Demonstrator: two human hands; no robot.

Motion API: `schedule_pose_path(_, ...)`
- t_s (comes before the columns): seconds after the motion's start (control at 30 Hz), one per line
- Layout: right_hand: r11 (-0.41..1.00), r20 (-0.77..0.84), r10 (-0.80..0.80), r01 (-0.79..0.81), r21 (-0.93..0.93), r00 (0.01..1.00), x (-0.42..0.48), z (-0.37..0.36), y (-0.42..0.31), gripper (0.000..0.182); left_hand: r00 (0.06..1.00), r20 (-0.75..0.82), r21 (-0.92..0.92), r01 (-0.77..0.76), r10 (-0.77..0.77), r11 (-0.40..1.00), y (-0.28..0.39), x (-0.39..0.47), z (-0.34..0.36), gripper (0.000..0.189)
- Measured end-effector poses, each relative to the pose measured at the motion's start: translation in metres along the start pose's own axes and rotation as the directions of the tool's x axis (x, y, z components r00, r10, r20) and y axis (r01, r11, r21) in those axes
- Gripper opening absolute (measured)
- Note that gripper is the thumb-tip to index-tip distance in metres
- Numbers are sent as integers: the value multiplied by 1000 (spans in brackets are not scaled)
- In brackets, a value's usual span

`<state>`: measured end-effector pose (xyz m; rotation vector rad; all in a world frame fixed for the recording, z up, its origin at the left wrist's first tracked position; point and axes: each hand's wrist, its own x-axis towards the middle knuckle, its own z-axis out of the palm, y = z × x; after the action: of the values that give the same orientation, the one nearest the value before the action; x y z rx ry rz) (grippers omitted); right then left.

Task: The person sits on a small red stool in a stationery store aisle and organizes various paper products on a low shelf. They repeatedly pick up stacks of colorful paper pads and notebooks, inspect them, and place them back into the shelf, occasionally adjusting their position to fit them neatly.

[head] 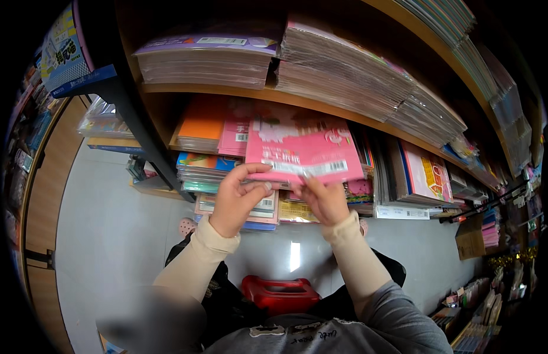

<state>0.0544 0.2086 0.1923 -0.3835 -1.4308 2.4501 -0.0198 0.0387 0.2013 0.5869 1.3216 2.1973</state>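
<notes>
A pink packet of craft paper (300,150) with printed writing and a barcode strip lies at the front of a middle shelf, tilted slightly towards me. My left hand (245,197) grips its near edge at the left, the thumb below and the fingers curled over. At the right part of that same edge, my right hand (322,199) pinches the packet. Orange packets (201,126) and another pink packet (234,135) lie to the left of it. Stacked colourful packets (203,170) sit beneath, partly hidden by my left hand.
Above runs a wooden shelf edge (256,94) carrying stacks of wrapped packets (207,66). Upright books and folders (402,177) stand at the right. A black shelf upright (145,110) rises at the left. Below me is a red plastic stool (280,298); a cardboard box (470,239) stands farther right.
</notes>
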Motion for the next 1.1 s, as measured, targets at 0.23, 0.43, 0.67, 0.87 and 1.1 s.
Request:
schedule_pose_path(0.23, 989, -3, 111, -111, -95, 994, 47, 13, 6, 16, 969, -213, 72, -114, 127, 991, -12, 39, -25, 32)
schedule_pose_path(0.43, 924, 27, 355, -347, -162, 934, 2, -52, 46, 15, 944, -288, 167, -117, 162, 979, -29, 45, -22, 32)
schedule_pose_path(0.67, 654, -375, 730, -745, 136, 572, 18, -207, 164, 22, 952, -273, 277, -62, 140, 959, -35, 42, -13, 24)
schedule_pose_path(0.87, 738, -447, 669, -606, 297, 594, 63, -303, 228, 40, 998, -10, 562, -52, 70, 825, -67, 40, -8, 14)
schedule_pose_path(1.1, 598, -346, 734, -315, 737, 585, 92, -345, 250, 31, 980, 167, 820, -76, -110, 567, -84, 47, -27, 12)
